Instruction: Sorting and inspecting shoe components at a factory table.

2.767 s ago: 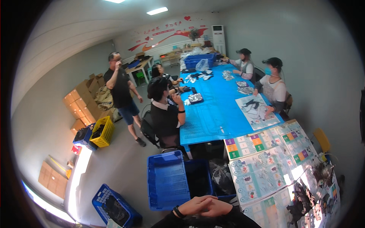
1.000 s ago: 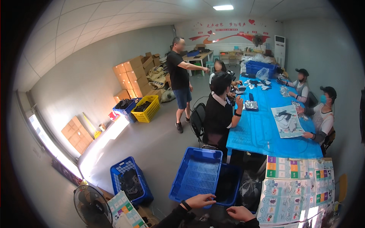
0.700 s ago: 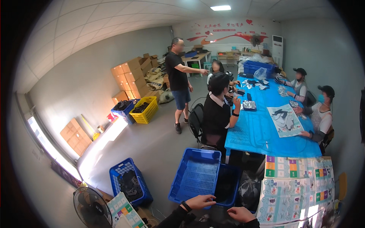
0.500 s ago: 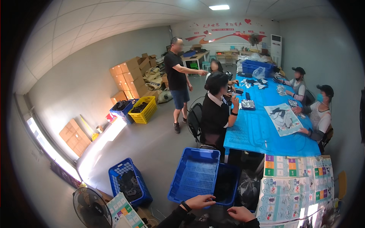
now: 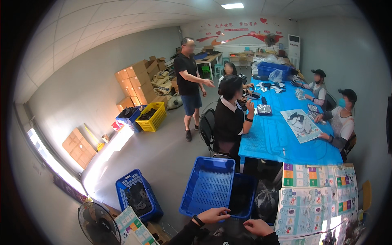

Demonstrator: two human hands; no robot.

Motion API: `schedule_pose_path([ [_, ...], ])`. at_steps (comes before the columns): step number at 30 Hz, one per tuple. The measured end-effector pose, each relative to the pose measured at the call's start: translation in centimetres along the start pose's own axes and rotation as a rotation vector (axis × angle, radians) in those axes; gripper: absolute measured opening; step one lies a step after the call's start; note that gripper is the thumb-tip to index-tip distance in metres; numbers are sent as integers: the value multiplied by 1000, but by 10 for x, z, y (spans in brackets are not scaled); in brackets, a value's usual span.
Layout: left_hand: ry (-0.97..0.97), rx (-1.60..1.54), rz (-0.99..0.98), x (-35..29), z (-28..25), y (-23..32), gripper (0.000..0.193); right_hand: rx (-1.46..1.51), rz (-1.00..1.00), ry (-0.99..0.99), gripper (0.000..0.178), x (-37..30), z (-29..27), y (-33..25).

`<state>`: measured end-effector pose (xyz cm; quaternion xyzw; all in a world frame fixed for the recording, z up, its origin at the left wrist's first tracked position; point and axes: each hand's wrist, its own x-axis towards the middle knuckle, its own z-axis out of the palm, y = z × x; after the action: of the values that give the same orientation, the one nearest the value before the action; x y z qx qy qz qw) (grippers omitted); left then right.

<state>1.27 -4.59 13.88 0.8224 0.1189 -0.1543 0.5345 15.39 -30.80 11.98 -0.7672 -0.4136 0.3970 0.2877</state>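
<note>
Bright blue rectangular perforated plastic crate [image 5: 208, 183]: just ahead of the left hand, with long axis running away from the body; nearer to the left hand than to the right.
Left hand [image 5: 215, 215]: half-open, fingers loosely stretched toward the right; seen holding nothing; beside the crate's near corner, contact impossible to tell.
Right hand [image 5: 258, 227]: loosely bent, palm turned from view; nothing visible in grip; apart from the left hand.
Darker blue plastic bin [image 5: 254, 198]: immediately right of the crate, ahead of both hands, partly covered from view.
Crates on the floor farther left: one blue, slatted, holding dark pieces [image 5: 153, 204]; beyond, one yellow [image 5: 157, 121] beside one more blue [image 5: 134, 126].
Blue-covered table [image 5: 261, 139]: one, beyond the crate; two co-workers seated on each side.
Standing co-worker [image 5: 186, 75]: one.
Fans: one near, black, round [image 5: 99, 224]; one far [image 5: 270, 39].
</note>
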Motion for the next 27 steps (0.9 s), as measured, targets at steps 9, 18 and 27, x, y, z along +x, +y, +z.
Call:
schedule_pose_path([
  [9,-52,-4,-24,-1,1,1,54,-19,-73,15,34,9,13,30],
  [18,-24,8,19,0,4,8,54,-18,-59,3,36,10,13,32],
  [27,-42,9,21,4,11,3,54,-25,-26,-26,38,6,15,34],
])
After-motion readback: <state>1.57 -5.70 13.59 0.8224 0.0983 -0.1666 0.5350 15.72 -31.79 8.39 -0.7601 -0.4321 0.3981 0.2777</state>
